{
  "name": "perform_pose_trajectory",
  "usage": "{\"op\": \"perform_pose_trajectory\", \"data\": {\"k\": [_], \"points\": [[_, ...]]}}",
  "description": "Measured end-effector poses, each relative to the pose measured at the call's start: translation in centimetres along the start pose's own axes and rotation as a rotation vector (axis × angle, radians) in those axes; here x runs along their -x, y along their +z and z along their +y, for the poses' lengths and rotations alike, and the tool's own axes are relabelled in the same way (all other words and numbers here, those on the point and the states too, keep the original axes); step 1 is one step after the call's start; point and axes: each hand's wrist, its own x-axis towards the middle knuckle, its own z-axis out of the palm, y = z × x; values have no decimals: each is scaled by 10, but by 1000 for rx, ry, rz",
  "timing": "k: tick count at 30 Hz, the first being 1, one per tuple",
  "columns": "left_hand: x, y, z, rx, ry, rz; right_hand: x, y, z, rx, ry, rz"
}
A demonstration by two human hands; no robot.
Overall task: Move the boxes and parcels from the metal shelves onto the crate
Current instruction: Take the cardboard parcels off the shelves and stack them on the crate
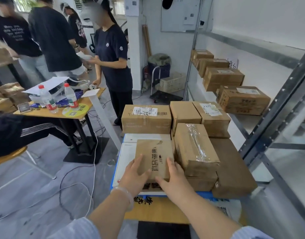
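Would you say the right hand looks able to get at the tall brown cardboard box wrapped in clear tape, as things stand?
Probably yes: the tape-wrapped brown box stands right beside the right hand with its top bare, though that hand would first have to release the small printed cardboard box.

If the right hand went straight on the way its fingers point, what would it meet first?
The small brown cardboard box with black print, which the right hand now grips; beyond it, probably the left hand, though depth is unclear.
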Motion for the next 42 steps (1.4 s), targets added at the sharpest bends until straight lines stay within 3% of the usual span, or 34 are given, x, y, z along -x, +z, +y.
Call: {"op": "perform_pose_trajectory", "data": {"k": [6,11,16,20,27,31,37,42], "points": [[-11,6,-1,-89,59,-51,0,6,14,117,-7,89],[-2,2,-1,-257,133,21,17,11,21,334,-199,202],[25,2,-16,-623,479,99,25,20,27,566,-263,186],[22,6,-19,-834,441,32,18,15,25,588,-218,124],[10,1,-4,-968,397,-79,13,6,19,618,-205,81],[18,2,4,-990,396,-57,29,6,21,609,-255,135],[46,35,25,-978,571,0,75,-2,42,610,-255,273],[77,92,56,-915,764,-16,131,-31,79,654,-106,414]]}}
